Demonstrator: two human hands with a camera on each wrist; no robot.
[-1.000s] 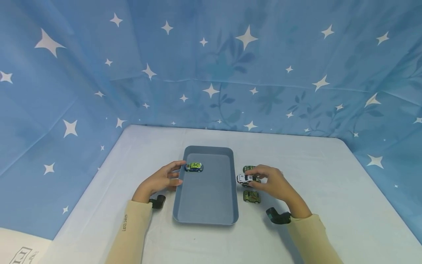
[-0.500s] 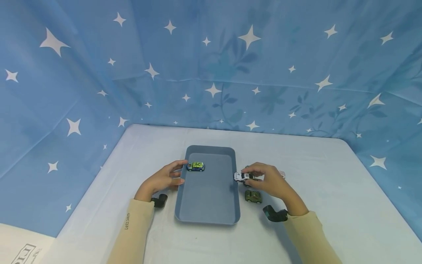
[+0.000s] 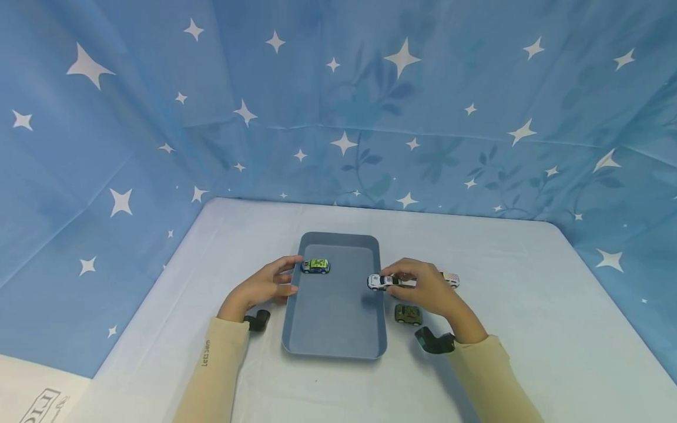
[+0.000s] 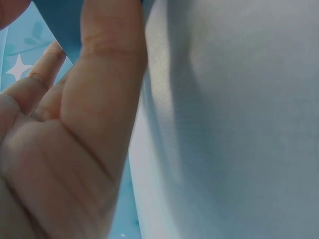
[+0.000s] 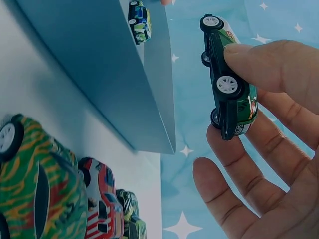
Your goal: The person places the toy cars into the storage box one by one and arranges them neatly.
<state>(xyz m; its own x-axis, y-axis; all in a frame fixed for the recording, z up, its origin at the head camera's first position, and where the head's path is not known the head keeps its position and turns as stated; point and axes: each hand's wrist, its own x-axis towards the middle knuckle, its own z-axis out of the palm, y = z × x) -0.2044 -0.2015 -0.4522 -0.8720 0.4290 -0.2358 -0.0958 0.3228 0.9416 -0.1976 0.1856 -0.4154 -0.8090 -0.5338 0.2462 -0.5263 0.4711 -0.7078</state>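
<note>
My right hand [image 3: 423, 286] pinches a white toy car [image 3: 375, 282] between thumb and fingers, over the right rim of the blue-grey tray [image 3: 338, 335]. In the right wrist view the car [image 5: 227, 85] shows its dark underside, white wheels and green flank, held clear of the tray wall [image 5: 99, 64]. My left hand [image 3: 261, 289] rests at the tray's left rim, index fingertip and thumb tip touching it, fingers loosely bent. Inside the tray, close to that index fingertip, stands a yellow-green and blue toy car [image 3: 316, 266].
Right of the tray on the white tabletop [image 3: 328, 393] stand an olive camouflage toy car [image 3: 408, 314] and a red-and-white one [image 3: 451, 279], partly behind my right hand. The right wrist view shows a further green car [image 5: 132, 214] there. A starry blue curtain [image 3: 296, 88] closes off the back.
The white toy car has moved left in my right hand, from beside the other cars to over the tray's right rim. My left hand keeps its place at the tray.
</note>
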